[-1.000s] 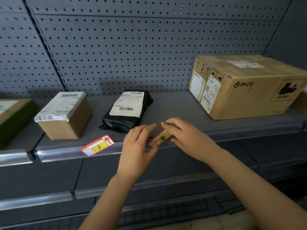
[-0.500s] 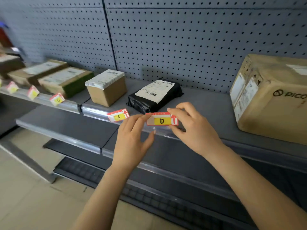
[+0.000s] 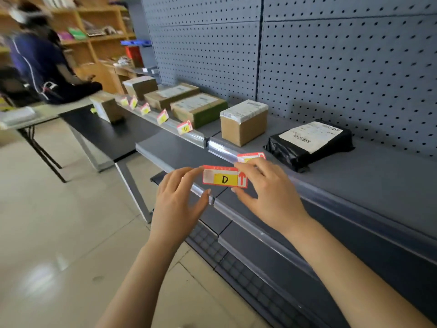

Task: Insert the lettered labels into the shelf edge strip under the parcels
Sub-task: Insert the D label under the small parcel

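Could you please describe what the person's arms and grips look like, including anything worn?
The left grip and right grip are bare hands: no gloves, rings or watch in view. The left forearm and right forearm are bare to the frame's edge, no sleeve showing.

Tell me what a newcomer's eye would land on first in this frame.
The red and yellow D label at centre, held at its ends between the left hand and right hand, in front of the shelf edge strip. Behind it a black mailer bag lies on the shelf; further lettered labels stand in the strip to the left.
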Demonstrator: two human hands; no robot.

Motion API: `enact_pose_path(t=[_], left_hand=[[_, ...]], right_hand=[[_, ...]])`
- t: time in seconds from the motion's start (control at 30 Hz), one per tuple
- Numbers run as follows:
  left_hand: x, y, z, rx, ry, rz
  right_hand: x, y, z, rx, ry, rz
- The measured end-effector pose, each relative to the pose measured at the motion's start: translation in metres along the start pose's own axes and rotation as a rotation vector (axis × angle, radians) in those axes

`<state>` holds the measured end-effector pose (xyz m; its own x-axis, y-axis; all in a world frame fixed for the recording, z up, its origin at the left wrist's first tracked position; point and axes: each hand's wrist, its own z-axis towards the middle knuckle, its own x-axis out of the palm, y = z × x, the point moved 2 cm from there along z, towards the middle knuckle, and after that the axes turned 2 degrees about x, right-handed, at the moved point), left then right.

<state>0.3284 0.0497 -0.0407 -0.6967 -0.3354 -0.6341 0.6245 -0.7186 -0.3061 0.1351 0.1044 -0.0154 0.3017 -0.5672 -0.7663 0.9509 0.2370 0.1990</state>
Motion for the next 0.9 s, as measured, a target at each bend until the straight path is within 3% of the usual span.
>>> enact_pose_path(t=[0.33,0.53,0.9], left_hand=[[-0.053,0.13,0.019,-0.08,-0.057,0.043],[-0.07,0.202,0.046,-0.002,-0.026,0.015],[-0.057,0.258,0.085,0.079,0.026,-0.049]], right_hand=[[0.082,0.08,0.093,-0.063,-0.025,0.025],[0.125,0.117,0.139,-0.013,-0.061,-0.019],[0.156,0.122,0.178,0.089,-0.076,-0.129]])
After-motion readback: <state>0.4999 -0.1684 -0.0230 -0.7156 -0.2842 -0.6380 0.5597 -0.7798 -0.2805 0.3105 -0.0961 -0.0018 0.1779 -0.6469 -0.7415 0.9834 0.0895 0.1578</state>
